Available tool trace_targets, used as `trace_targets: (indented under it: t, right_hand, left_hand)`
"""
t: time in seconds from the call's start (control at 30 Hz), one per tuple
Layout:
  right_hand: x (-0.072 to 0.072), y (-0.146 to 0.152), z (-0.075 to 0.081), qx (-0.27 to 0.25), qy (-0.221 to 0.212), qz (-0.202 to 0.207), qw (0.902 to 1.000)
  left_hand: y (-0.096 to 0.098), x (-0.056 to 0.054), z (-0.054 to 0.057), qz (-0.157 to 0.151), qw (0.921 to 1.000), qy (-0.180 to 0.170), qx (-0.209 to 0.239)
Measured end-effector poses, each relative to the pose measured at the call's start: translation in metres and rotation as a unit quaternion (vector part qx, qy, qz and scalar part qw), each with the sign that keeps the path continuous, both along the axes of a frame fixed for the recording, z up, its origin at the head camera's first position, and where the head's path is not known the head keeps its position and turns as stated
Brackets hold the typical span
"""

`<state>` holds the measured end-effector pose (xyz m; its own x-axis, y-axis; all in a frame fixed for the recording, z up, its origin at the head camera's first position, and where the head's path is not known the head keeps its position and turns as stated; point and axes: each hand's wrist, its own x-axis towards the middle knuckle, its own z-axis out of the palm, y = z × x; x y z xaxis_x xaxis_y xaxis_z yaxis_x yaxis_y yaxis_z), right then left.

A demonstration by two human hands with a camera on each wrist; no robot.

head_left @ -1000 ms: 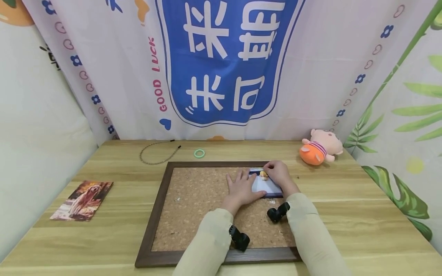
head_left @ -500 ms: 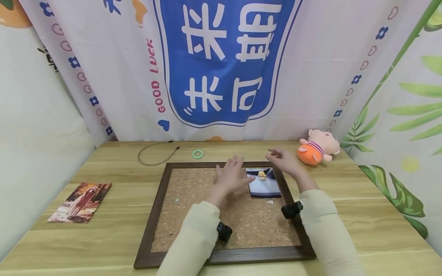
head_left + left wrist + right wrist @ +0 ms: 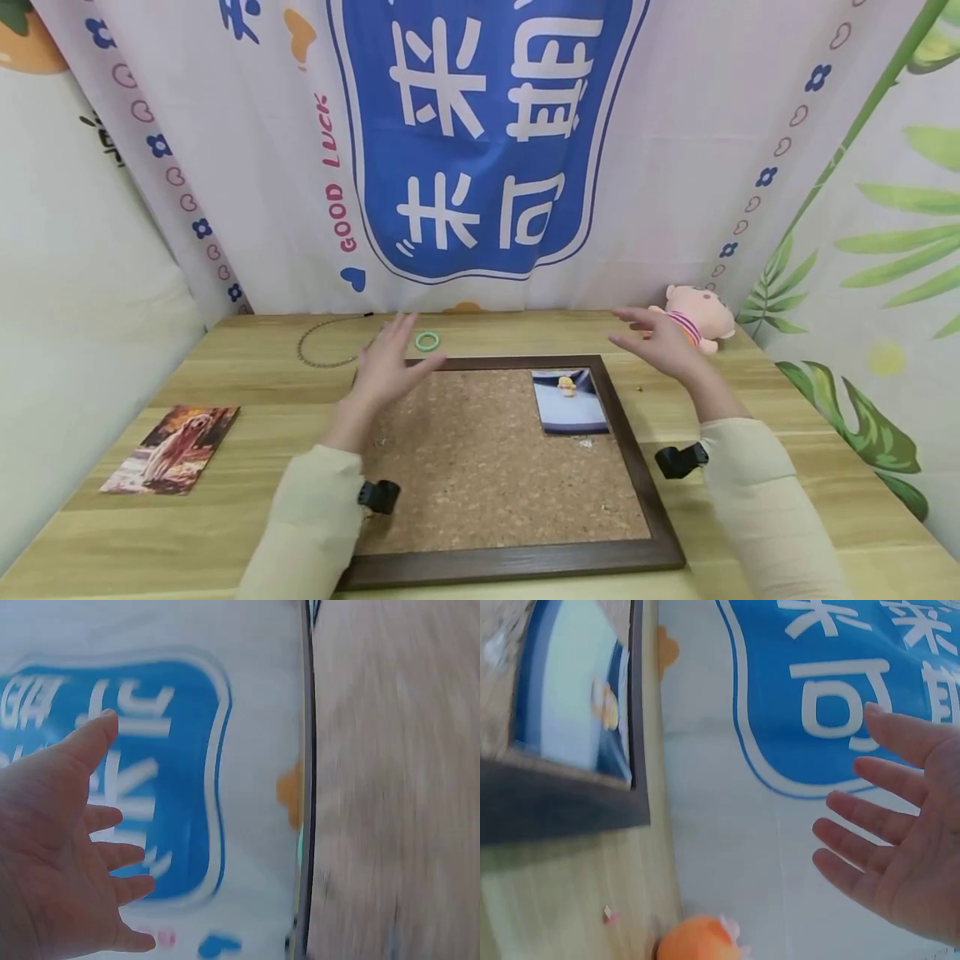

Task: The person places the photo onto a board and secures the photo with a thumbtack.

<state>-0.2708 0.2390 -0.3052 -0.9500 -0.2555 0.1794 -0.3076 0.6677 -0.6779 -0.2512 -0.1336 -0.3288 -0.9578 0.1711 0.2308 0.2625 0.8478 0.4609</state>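
Observation:
A cork board (image 3: 480, 475) in a dark brown frame lies on the wooden table. On its far right corner sits a photo (image 3: 570, 408) with a small yellow figure on it, mostly pale blue with a dark blue edge. My left hand (image 3: 382, 367) hovers above the board's far left corner with spread fingers and holds nothing. Past the board's right side my right hand (image 3: 666, 348) is in the air, its palm empty in the right wrist view, partly covering a plush toy (image 3: 701, 317) in the head view.
At the left lies a photo of a dog (image 3: 172, 450). Behind the board are a green ring (image 3: 427, 341) and a thin chain (image 3: 322, 337), partly hidden by my left hand. A tiny object (image 3: 609, 915) lies right of the board. A printed curtain (image 3: 472, 275) hangs at the back.
Both hands have left the photo with the yellow figure and moved apart, the left one leftward, the right one rightward. The photo has stayed on the cork.

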Motion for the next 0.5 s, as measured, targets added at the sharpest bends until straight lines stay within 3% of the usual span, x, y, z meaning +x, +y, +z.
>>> trace_targets:
  t: [0.13,0.33,0.5]
  right_hand:
    - [0.003,0.014,-0.008,-0.012,0.026,-0.008,0.9995]
    - [0.011,0.035,-0.029,-0.036,0.043,-0.016,0.9983]
    - [0.013,0.048,-0.046,-0.059,0.03,-0.028,0.9974]
  left_hand:
    - [-0.043,0.007,0.0,0.02,0.9995,0.022,0.007]
    - [-0.102,0.018,-0.009,0.047,0.9968,0.062,0.02]
    - [-0.15,0.033,-0.019,0.073,0.9961,0.036,0.032]
